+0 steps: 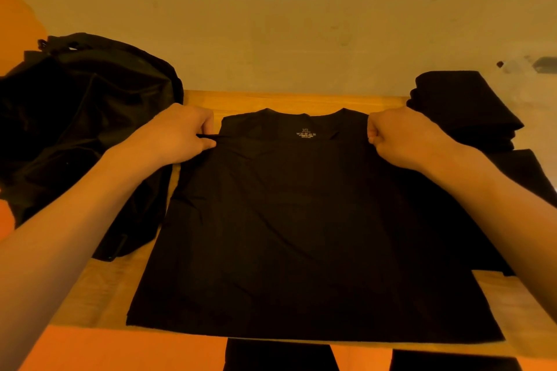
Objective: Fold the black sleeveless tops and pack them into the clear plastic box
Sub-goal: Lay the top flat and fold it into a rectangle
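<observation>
- Two hands work one black sleeveless top (301, 220) of thin, matte fabric. It lies flat and face up on the pale wooden counter (99, 289), neckline away from the person and hem along the near edge.
- A small pale size label (306, 133) shows inside the back of the neck.
- The left hand (177, 132) pinches a ridge of cloth at the top's left shoulder, by the armhole.
- The right hand (398, 135) is curled at the right shoulder edge. It seems to grip the fabric there, though black cloth hides the exact hold.
- The hands are well apart, one at each shoulder, with the cloth drawn nearly smooth between them.
- Judged step: spreading and squaring this top, so the folding proper has not begun.
- A crumpled heap of dark, slightly glossy black fabric (84, 129) sits on the left; whether it is more tops cannot be told.
- A neat stack of folded black garments (461, 105) lies on the right, beside the right wrist and apart from the spread top.
- The clear plastic box is not in view, so packing looks some way off.
- The next move likely calls for bringing one side in toward the middle. The grip should stay on the shoulder so that the thin cloth does not bunch or drag the hem off the counter's edge.
</observation>
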A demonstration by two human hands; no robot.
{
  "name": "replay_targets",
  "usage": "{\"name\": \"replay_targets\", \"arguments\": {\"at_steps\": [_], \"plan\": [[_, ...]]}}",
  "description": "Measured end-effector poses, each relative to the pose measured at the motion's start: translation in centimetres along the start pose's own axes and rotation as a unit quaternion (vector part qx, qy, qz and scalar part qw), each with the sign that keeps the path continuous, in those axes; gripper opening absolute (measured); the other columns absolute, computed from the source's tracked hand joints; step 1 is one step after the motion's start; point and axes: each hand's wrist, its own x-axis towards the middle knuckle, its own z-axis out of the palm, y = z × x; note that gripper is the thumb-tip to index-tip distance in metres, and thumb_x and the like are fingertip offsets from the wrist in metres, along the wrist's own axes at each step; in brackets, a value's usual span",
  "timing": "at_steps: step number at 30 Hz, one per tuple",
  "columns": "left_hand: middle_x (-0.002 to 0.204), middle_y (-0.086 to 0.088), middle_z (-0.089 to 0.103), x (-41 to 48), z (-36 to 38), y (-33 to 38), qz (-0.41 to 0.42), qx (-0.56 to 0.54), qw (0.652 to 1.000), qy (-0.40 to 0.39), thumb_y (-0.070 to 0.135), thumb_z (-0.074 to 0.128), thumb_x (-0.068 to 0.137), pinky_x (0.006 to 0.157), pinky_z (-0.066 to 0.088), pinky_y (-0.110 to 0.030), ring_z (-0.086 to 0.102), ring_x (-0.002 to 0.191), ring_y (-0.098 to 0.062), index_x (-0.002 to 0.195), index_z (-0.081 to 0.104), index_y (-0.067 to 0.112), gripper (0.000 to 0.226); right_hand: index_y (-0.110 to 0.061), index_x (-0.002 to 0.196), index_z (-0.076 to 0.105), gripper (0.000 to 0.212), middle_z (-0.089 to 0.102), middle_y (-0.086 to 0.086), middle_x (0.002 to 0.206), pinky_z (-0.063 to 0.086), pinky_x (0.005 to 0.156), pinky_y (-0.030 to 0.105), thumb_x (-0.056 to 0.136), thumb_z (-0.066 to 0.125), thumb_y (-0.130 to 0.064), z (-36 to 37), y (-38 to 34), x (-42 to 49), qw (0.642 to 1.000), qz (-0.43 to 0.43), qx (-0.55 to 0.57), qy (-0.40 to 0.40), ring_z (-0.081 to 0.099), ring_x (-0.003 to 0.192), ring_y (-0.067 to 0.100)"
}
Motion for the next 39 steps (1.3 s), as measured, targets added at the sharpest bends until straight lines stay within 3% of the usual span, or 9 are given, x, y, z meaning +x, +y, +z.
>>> {"name": "replay_targets", "arguments": {"at_steps": [4,7,9,12,16,20,26,32,39], "plan": [[0.098,0.002,0.059,-0.1,0.5,-0.1,-0.012,-0.019,1.0,0.022,0.021,0.073,0.092,0.08,0.049,-0.039,0.059,0.096,-0.022,0.091,0.059,0.024,0.014,-0.015,0.101,0.062,0.009,0.063,0.005,0.093,0.059,0.08,0.044,0.101,0.053,-0.018,0.5,0.2,-0.2,1.0,0.002,-0.008,0.018,0.063,0.083,0.022],[0.112,-0.005,0.06,-0.6,1.2,0.2,-0.002,0.004,0.997,0.072,0.018,0.072,0.092,0.082,0.048,-0.04,0.059,0.105,-0.026,0.101,0.058,0.023,0.017,-0.015,0.113,0.058,0.019,0.063,0.007,0.105,0.055,0.085,0.042,0.101,0.056,-0.03,0.5,-0.2,-0.9,0.998,-0.019,-0.054,0.034,0.061,0.094,0.024],[0.119,-0.006,0.054,-2.2,1.7,0.8,0.007,0.024,0.988,0.152,0.02,0.071,0.093,0.078,0.047,-0.039,0.055,0.098,-0.024,0.112,0.058,0.017,0.023,-0.018,0.124,0.054,0.033,0.061,0.009,0.12,0.049,0.094,0.043,0.099,0.057,-0.039,0.6,-1.1,-1.8,0.993,-0.038,-0.079,0.076,0.057,0.112,0.028],[0.099,-0.002,0.053,-7.4,2.8,1.5,0.002,0.015,0.967,0.253,0.023,0.068,0.093,0.063,0.043,-0.035,0.054,0.079,-0.019,0.102,0.056,0.016,0.016,-0.022,0.13,0.054,0.037,0.056,0.006,0.131,0.043,0.103,0.041,0.099,0.057,-0.041,1.3,-4.7,-3.5,0.983,-0.111,-0.012,0.148,0.051,0.124,0.025],[0.084,0.001,0.051,-14.6,5.8,0.8,-0.094,0.016,0.964,0.25,0.03,0.068,0.091,0.052,0.036,-0.034,0.057,0.068,-0.027,0.088,0.053,0.018,0.019,-0.023,0.126,0.058,0.032,0.058,0.003,0.125,0.042,0.102,0.039,0.099,0.057,-0.041,1.8,-11.8,-2.1,0.959,-0.217,0.118,0.137,0.052,0.119,0.023],[0.088,-0.002,0.048,-20.0,8.1,1.0,-0.118,-0.04,0.955,0.268,0.028,0.069,0.089,0.062,0.039,-0.038,0.051,0.079,-0.029,0.088,0.055,0.016,0.019,-0.019,0.127,0.063,0.042,0.061,0.008,0.122,0.045,0.097,0.041,0.098,0.057,-0.049,1.4,-19.1,1.5,0.951,-0.265,0.133,0.088,0.054,0.117,0.029],[0.088,0.008,0.046,-22.6,10.9,0.8,-0.183,-0.114,0.942,0.256,0.046,0.056,0.093,0.062,0.042,-0.033,0.049,0.079,-0.018,0.089,0.05,0.026,0.021,0.0,0.113,0.069,0.052,0.07,0.017,0.112,0.052,0.092,0.049,0.094,0.065,-0.048,1.9,-23.1,4.5,0.962,-0.223,0.157,0.026,0.063,0.104,0.032],[0.069,0.016,0.039,-23.1,11.6,1.0,-0.204,-0.173,0.93,0.25,0.032,0.067,0.093,0.055,0.023,-0.026,0.04,0.067,-0.008,0.075,0.036,0.036,0.036,-0.007,0.099,0.074,0.029,0.07,0.009,0.099,0.051,0.085,0.042,0.095,0.067,-0.035,2.7,-23.5,5.8,0.956,-0.201,0.215,0.012,0.063,0.096,0.024],[0.061,0.013,0.046,-24.1,11.8,-0.5,-0.226,-0.229,0.914,0.246,0.034,0.075,0.085,0.051,0.03,-0.026,0.047,0.062,-0.007,0.066,0.039,0.034,0.04,-0.018,0.096,0.071,0.02,0.066,-0.003,0.09,0.052,0.089,0.044,0.094,0.068,-0.038,4.1,-23.7,6.7,0.942,-0.213,0.251,0.065,0.063,0.094,0.019]]}}
